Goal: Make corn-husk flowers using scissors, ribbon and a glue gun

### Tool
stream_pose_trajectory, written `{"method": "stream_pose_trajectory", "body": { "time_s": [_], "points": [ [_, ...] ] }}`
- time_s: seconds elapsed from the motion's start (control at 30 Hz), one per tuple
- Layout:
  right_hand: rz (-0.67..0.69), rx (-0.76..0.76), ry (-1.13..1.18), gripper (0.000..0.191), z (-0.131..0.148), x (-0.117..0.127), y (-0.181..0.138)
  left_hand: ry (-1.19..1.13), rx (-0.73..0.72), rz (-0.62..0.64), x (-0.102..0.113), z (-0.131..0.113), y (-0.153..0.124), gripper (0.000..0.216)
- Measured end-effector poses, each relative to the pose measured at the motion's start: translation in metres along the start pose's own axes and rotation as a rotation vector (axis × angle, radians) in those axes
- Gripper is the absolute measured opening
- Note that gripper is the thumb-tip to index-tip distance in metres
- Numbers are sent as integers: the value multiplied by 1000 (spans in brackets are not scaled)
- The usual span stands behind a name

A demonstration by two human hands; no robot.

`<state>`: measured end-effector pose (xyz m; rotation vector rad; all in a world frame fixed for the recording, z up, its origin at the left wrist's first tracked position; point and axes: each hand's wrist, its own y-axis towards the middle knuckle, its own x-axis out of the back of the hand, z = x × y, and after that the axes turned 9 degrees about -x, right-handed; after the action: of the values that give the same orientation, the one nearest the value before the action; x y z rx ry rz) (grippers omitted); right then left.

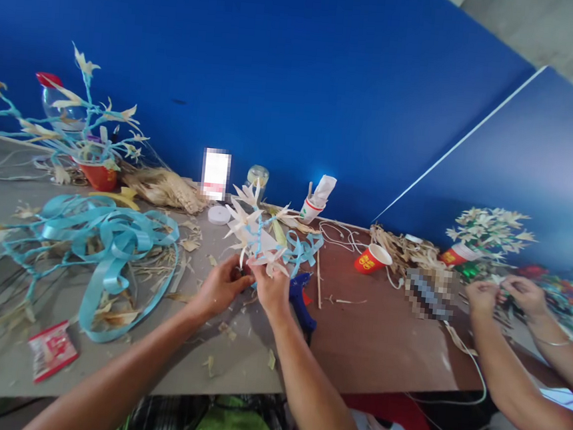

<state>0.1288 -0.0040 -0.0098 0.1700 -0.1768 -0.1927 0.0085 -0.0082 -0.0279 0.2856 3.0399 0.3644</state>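
In the middle of the table, my left hand (225, 286) and my right hand (272, 289) meet at the base of a bunch of pale husk flowers (239, 223) with light-blue wrapped stems. My right fingers close around the lower stems. Thumb and fingers of my left hand pinch together beside them; what lies between is hidden. A loose light-blue ribbon (304, 250) curls just right of the flowers. Close to my right wrist lies a blue glue gun (303, 303). Husk scraps (227, 331) are strewn under and around my hands.
Left, a large tangle of light-blue ribbon (113, 280) spreads near a red pot (98, 175) of husk flowers. A red paper cup (373, 258) tilts right of centre. Farther right, a co-worker's hands (525, 296) work beside another flower cup (456, 254). A blue wall (279, 74) stands behind.
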Motion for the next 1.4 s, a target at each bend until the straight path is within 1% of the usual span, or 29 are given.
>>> {"method": "stream_pose_trajectory", "body": {
  "time_s": [0.07, 0.13, 0.2, 0.27, 0.33, 0.4, 0.47, 0.53, 0.6, 0.7, 0.93, 1.0, 1.1, 1.2, 1.27, 1.33, 1.4],
  "points": [
    [-3, 6, -3, 9, -1, -1, -2, 10, -6, -10, 0, 2, 0, 22],
    [33, 24, 21, 8, -1, -2, -3, 19, -25, -40, 2, 3, 0, 18],
    [107, 52, 62, 10, 0, 0, -4, 20, -57, -54, 5, 3, 1, 17],
    [196, 61, 108, 19, 2, 2, -5, 21, -77, -50, 9, 2, 2, 17],
    [261, 3, 187, 23, 4, 5, -4, 34, -67, -36, 11, 1, 2, 18],
    [284, -94, 306, 22, 6, 6, -3, 45, -55, -33, 11, 1, 2, 19],
    [267, -159, 411, 22, 7, 5, -2, 52, -54, -27, 10, 1, 2, 19],
    [234, -156, 451, 23, 8, 3, 0, 69, -50, -25, 8, 1, 2, 18],
    [205, -131, 447, 23, 10, 1, 1, 89, -34, -27, 6, 0, 2, 18],
    [199, -126, 427, 20, 13, -2, 3, 98, -5, -31, 4, 1, 2, 17],
    [172, -242, 501, 16, 16, -6, 5, 63, 33, 2, 4, 13, 1, 17],
    [181, -268, 526, 16, 15, -6, 6, 68, 45, 2, 5, 14, 1, 16],
    [190, -267, 542, 16, 13, -6, 7, 53, 44, 16, 5, 10, 1, 16],
    [172, -246, 484, 17, 10, -5, 6, 40, 12, 29, 6, 4, 2, 16],
    [178, -226, 387, 19, 7, -3, 4, 47, 3, 31, 7, 2, 2, 16],
    [179, -213, 310, 15, 6, -1, 2, 42, -6, 26, 8, 0, 2, 15],
    [175, -199, 225, 16, 4, 1, 1, 41, -17, 15, 9, -1, 2, 15]
  ]
}}
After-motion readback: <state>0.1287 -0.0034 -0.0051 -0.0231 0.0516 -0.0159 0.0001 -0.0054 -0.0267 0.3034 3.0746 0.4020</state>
